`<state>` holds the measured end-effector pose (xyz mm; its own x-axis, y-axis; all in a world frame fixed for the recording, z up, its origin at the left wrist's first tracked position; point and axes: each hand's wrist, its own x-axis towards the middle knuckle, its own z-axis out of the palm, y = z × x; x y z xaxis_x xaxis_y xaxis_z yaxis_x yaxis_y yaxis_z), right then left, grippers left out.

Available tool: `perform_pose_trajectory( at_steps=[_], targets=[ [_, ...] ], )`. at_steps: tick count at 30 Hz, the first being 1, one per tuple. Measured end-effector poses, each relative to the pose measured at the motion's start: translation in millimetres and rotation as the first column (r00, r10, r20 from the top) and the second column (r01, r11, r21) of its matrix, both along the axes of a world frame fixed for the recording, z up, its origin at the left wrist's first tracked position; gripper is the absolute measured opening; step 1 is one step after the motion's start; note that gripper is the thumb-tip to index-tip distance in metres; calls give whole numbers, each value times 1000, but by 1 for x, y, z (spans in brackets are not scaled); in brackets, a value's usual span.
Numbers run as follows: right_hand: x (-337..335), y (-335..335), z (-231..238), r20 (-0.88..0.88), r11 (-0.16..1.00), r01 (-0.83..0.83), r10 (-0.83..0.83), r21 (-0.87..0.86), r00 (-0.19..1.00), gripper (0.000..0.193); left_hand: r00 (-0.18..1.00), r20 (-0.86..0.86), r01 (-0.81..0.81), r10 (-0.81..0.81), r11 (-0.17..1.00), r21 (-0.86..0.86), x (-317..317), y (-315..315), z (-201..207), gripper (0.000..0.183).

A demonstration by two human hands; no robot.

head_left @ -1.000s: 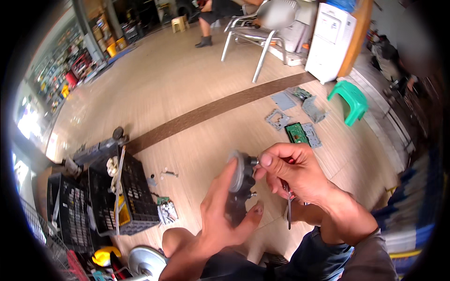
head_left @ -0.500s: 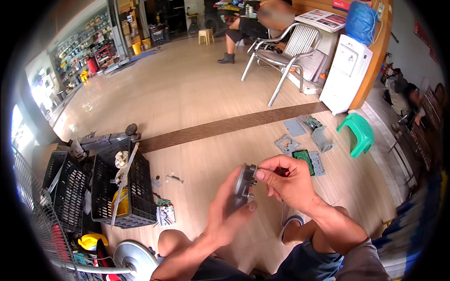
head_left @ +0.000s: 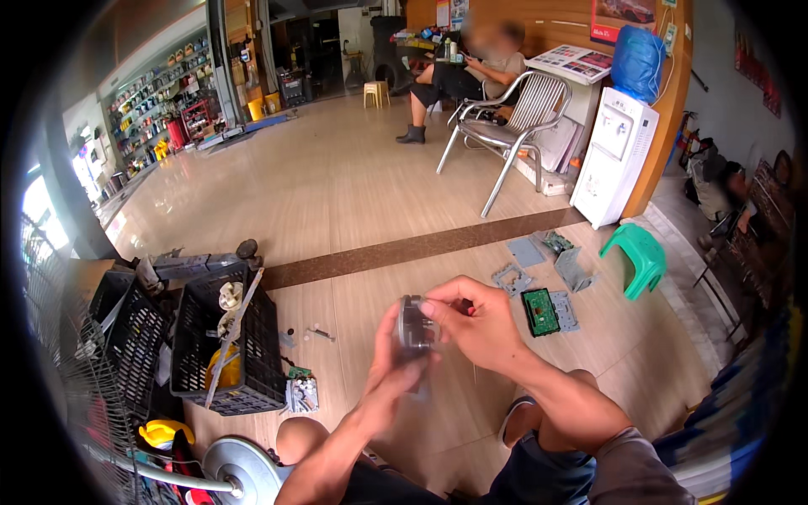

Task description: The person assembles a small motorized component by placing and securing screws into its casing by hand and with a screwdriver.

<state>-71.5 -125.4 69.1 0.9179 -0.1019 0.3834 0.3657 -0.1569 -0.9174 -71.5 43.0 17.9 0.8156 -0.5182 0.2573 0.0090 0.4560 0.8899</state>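
My left hand [head_left: 389, 358] is wrapped round a dark grey, round, thick part [head_left: 412, 324] with short metal studs on the side facing right. At its upper edge, the thumb and forefinger of my right hand [head_left: 480, 316] pinch close against it; whether they grip a small piece there is hidden. A slim tool with a red and dark end [head_left: 467, 306], apparently a screwdriver, is tucked in the right hand, its thin shaft pointing down. Beyond, on the floor, lie a green circuit board [head_left: 540, 312], a grey bracket plate [head_left: 511, 279] and a bent grey metal cover [head_left: 576, 269].
Black plastic crates [head_left: 227, 337] with parts stand left, near a fan base [head_left: 240, 471]. Small screws [head_left: 320, 332] and another board [head_left: 301, 391] lie beside them. A green stool [head_left: 635, 259], a metal chair [head_left: 513, 126], a water dispenser [head_left: 614, 156] and a seated person [head_left: 471, 76] are farther off.
Both hands and the round part have shifted left in the picture, and the part has turned. My right fingers stay at its upper edge. The view has tilted up slightly.
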Motion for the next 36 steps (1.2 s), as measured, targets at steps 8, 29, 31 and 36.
perform_pose_trajectory(
  at_steps=[8, 29, 31, 36],
  targets=[
    [6, 22, 11, 12, 999, -34, 35, -39, 999, 10, 995, -80, 41, -55, 984, -172, 6, 17, 3, 63],
    [18, 29, -44, 181, 999, -33, 37, -26, 983, 7, 717, -505, -451, 481, 872, 190, 33, -2, -29, 41],
    [30, 27, -50, -67, 987, -150, 146, -63, 987, 6, 751, -559, -347, 352, 930, 120, 44, 4, -41, 39],
    [24, 23, -54, -5, 997, 14, -15, -70, 1000, 9, 771, -526, -315, 358, 933, 174, 38, -16, -32, 37]
  ],
)
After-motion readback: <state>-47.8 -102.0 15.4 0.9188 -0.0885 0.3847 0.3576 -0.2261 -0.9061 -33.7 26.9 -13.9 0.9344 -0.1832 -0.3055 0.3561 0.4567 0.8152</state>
